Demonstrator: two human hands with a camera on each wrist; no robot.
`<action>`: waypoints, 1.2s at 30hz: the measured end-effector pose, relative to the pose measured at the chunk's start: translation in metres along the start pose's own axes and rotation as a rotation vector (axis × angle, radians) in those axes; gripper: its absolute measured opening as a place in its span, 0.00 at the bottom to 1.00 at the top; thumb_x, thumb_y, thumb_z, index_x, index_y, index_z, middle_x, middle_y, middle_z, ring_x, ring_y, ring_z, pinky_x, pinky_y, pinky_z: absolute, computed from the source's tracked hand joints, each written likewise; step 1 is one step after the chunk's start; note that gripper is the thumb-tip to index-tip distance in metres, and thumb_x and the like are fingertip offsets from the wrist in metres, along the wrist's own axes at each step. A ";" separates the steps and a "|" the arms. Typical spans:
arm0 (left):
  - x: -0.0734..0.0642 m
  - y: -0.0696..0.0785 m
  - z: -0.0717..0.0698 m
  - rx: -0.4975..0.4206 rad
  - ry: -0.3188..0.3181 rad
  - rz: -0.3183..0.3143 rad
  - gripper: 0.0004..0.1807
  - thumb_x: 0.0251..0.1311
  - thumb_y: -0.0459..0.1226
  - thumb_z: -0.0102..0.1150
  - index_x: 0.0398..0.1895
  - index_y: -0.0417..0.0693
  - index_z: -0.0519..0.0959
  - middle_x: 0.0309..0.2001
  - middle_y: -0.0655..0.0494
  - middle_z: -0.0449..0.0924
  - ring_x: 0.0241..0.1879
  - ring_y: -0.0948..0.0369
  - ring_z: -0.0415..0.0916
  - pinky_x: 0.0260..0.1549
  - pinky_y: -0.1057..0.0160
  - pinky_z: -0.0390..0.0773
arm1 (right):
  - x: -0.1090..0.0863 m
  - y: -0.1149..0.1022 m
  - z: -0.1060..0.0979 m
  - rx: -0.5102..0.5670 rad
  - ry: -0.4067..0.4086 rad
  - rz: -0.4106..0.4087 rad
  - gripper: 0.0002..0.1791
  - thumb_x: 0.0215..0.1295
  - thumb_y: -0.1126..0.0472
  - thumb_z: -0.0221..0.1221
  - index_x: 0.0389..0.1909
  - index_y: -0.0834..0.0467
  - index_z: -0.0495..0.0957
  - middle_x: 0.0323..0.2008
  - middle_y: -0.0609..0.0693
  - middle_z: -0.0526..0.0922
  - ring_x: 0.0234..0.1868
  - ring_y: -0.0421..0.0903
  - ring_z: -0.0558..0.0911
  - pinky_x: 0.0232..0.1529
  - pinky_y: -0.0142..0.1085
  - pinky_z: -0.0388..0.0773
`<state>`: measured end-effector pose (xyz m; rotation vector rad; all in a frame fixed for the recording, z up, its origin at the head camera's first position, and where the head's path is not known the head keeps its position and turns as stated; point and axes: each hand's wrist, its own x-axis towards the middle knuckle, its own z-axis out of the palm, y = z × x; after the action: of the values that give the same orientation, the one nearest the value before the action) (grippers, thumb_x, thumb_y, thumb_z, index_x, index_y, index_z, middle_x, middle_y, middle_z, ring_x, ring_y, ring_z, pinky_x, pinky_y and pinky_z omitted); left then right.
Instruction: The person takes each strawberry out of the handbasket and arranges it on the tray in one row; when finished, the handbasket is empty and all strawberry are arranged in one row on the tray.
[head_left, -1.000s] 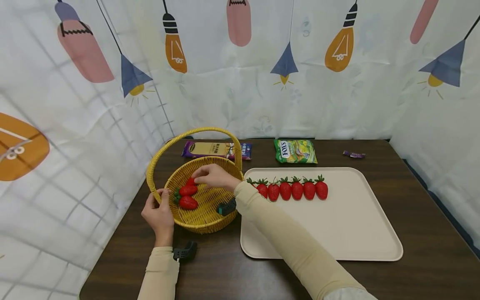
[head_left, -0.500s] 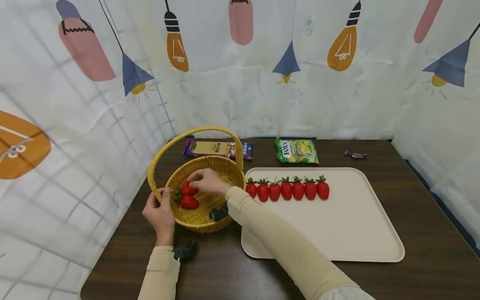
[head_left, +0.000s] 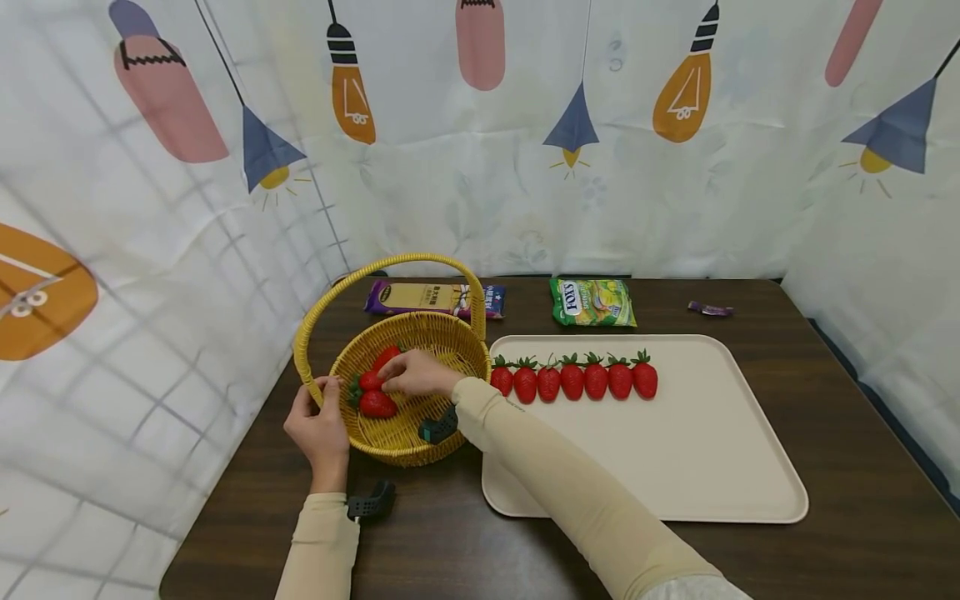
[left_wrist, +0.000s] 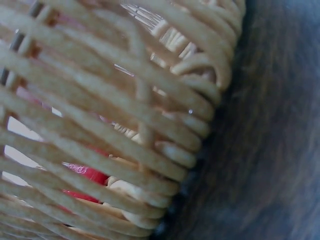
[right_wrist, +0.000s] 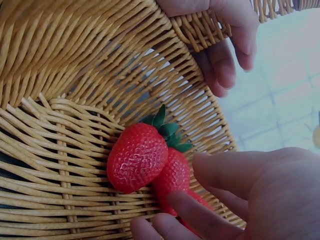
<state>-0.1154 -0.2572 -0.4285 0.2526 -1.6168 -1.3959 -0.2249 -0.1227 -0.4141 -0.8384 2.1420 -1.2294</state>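
Observation:
My left hand [head_left: 318, 425] grips the rim of a yellow wicker basket [head_left: 420, 454] by the foot of its arched handle; its fingers curl over the rim in the right wrist view. Inside the basket, three red strawberries with green leaves lie along the left side: a near one [right_wrist: 137, 157], a middle one [right_wrist: 172, 175] and a far one [head_left: 386, 357]. My right hand [head_left: 422, 373] reaches into the basket. Its thumb and fingers are spread loosely around the middle strawberry, fingertips right at it. Through the weave [left_wrist: 100, 125], the left wrist view shows some red.
A beige tray [head_left: 660, 467] stands right of the basket, with a row of several strawberries [head_left: 572, 382] along its back. Behind are a purple packet [head_left: 427, 297], a green FOX'S candy bag [head_left: 592, 302] and a small purple wrapped sweet [head_left: 710, 309].
My right hand has moved from the far strawberry to the middle one, leaving the far one in plainer view. My left hand has stayed on the basket rim.

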 end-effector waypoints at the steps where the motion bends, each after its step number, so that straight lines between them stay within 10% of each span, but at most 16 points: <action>1: 0.000 0.000 0.000 0.000 0.000 0.001 0.12 0.63 0.31 0.60 0.35 0.24 0.81 0.35 0.27 0.80 0.32 0.68 0.78 0.35 0.72 0.73 | 0.000 0.000 0.000 -0.014 -0.003 0.001 0.16 0.68 0.59 0.60 0.54 0.58 0.81 0.46 0.48 0.84 0.39 0.51 0.83 0.41 0.39 0.80; 14: 0.001 0.000 0.000 -0.010 -0.008 -0.006 0.10 0.63 0.29 0.59 0.35 0.24 0.80 0.35 0.28 0.80 0.33 0.67 0.78 0.36 0.71 0.74 | 0.002 -0.001 0.005 -0.018 -0.293 -0.011 0.25 0.69 0.63 0.55 0.67 0.54 0.71 0.61 0.53 0.76 0.54 0.41 0.77 0.48 0.37 0.79; 22: 0.002 0.000 -0.002 -0.010 0.000 -0.017 0.10 0.63 0.29 0.60 0.35 0.25 0.81 0.32 0.42 0.84 0.33 0.64 0.78 0.35 0.71 0.74 | 0.007 0.000 0.011 0.083 -0.355 0.036 0.26 0.73 0.57 0.52 0.70 0.54 0.67 0.31 0.54 0.71 0.31 0.49 0.71 0.40 0.40 0.79; 30: 0.001 -0.001 -0.005 -0.001 0.003 -0.034 0.10 0.63 0.30 0.59 0.36 0.25 0.81 0.34 0.38 0.84 0.32 0.64 0.78 0.34 0.71 0.73 | 0.007 -0.009 0.014 0.079 -0.391 0.031 0.27 0.71 0.58 0.56 0.69 0.54 0.67 0.51 0.51 0.78 0.42 0.44 0.80 0.45 0.38 0.80; 36: 0.000 0.001 -0.003 0.012 -0.010 -0.039 0.10 0.64 0.30 0.59 0.36 0.26 0.81 0.32 0.55 0.85 0.33 0.68 0.77 0.34 0.70 0.72 | 0.005 -0.023 0.023 -0.128 -0.377 -0.056 0.25 0.68 0.61 0.59 0.66 0.55 0.72 0.60 0.47 0.77 0.54 0.39 0.78 0.50 0.30 0.76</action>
<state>-0.1129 -0.2593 -0.4283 0.2866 -1.6365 -1.4195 -0.2063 -0.1477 -0.4050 -1.0956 1.9129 -0.8820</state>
